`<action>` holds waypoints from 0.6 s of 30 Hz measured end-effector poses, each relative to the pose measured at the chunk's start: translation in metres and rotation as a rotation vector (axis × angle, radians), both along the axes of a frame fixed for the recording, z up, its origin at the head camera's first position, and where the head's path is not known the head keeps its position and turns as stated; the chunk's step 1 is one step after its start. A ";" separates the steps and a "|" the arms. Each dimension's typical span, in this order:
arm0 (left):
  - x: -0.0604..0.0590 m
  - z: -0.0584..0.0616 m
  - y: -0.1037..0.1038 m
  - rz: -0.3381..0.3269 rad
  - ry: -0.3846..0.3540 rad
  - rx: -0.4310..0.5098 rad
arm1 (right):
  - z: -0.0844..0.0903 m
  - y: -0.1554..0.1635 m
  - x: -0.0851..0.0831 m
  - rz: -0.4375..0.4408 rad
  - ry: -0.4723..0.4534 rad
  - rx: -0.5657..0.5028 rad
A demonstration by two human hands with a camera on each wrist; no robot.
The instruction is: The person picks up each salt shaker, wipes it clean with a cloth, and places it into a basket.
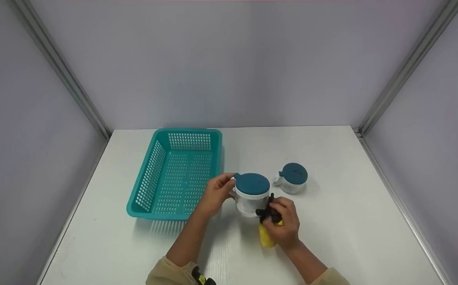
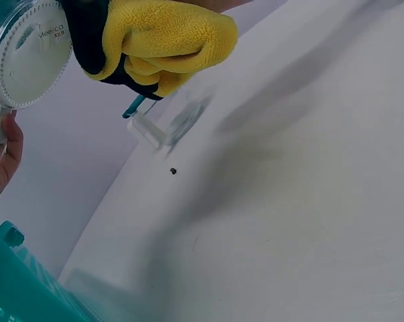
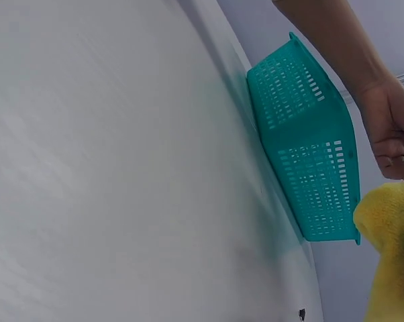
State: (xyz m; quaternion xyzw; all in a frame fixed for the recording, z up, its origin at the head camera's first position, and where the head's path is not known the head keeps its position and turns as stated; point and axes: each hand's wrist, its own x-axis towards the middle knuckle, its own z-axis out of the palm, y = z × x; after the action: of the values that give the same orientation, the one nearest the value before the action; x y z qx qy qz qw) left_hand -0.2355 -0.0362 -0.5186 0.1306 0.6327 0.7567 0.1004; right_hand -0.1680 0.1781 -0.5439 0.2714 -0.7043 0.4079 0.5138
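Note:
A clear jar (image 1: 247, 205) with a blue lid (image 1: 252, 184) is held off the table, its white base (image 2: 35, 57) visible in the left wrist view. My left hand (image 1: 214, 194) grips it by the handle at its left side. In my right hand (image 1: 287, 222) is a yellow and black cloth (image 1: 267, 236), bunched up close against the jar's right side. The cloth's fluffy yellow side (image 3: 392, 235) shows at the right wrist view's edge. Behind my right hand, a smaller clear jar (image 1: 292, 187) with a blue lid stands on the table, handle to the left.
A teal perforated basket (image 1: 134, 198) sits on the white table (image 1: 106, 245), left of the jars. A small dark speck (image 2: 173, 171) lies on the tabletop. Pale panels (image 1: 229, 67) with metal edge strips enclose the back and sides.

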 end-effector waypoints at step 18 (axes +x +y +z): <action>0.004 -0.004 0.003 -0.033 0.042 -0.054 | 0.010 0.010 -0.004 -0.083 -0.100 -0.050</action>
State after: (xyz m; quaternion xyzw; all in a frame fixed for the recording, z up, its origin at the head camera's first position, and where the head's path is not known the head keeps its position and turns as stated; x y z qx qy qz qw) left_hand -0.2315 -0.0336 -0.5230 0.1542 0.6527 0.7345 0.1031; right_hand -0.1722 0.1878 -0.5341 0.2083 -0.7294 0.4166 0.5010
